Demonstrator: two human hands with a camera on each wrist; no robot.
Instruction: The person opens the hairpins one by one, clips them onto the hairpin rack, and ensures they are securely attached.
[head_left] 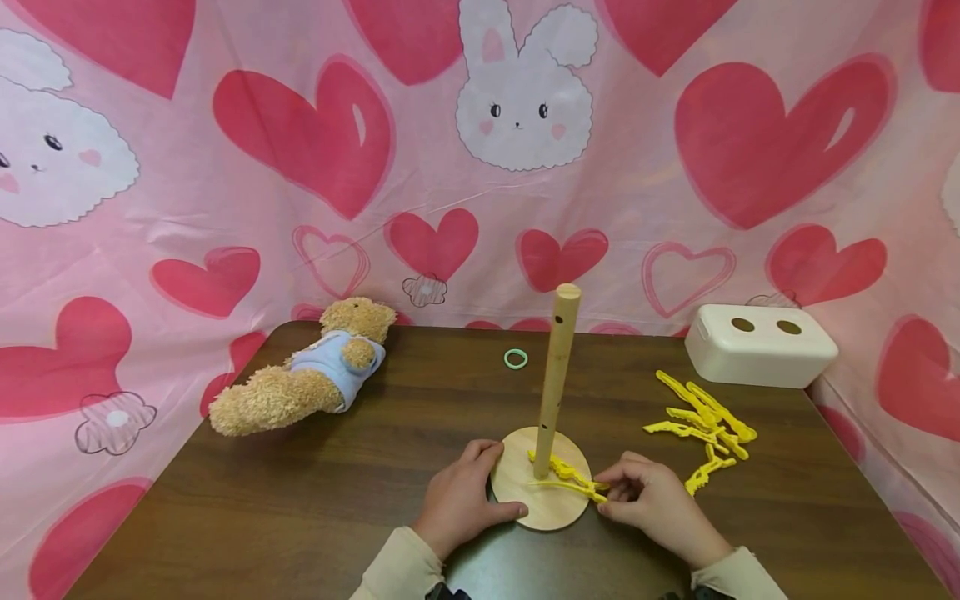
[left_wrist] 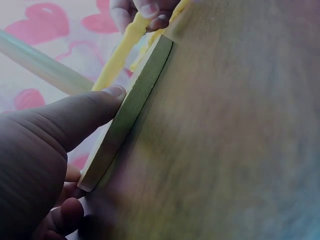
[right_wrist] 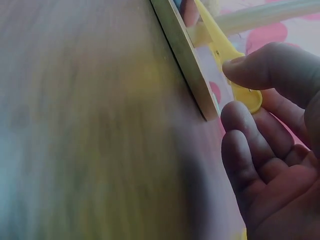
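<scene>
A round wooden base (head_left: 512, 502) with an upright wooden post (head_left: 558, 367) stands near the table's front. My left hand (head_left: 459, 498) grips the base's left rim, its thumb (left_wrist: 100, 102) on the upper face and its fingers around the edge. Two slim yellow plastic pieces (head_left: 564, 484) lie across the base at the foot of the post. From the right, my right hand (head_left: 651, 500) pinches their ends between thumb and fingers. One rounded yellow end (right_wrist: 246, 99) shows beside the thumb in the right wrist view.
Several more yellow pieces (head_left: 708, 419) lie in a loose pile at right. A white box with two round holes (head_left: 761, 354) stands behind them. A mint-green ring (head_left: 507, 359) lies behind the post. At left, a teddy bear in a blue shirt (head_left: 330, 364) lies on the brown table (head_left: 247, 508).
</scene>
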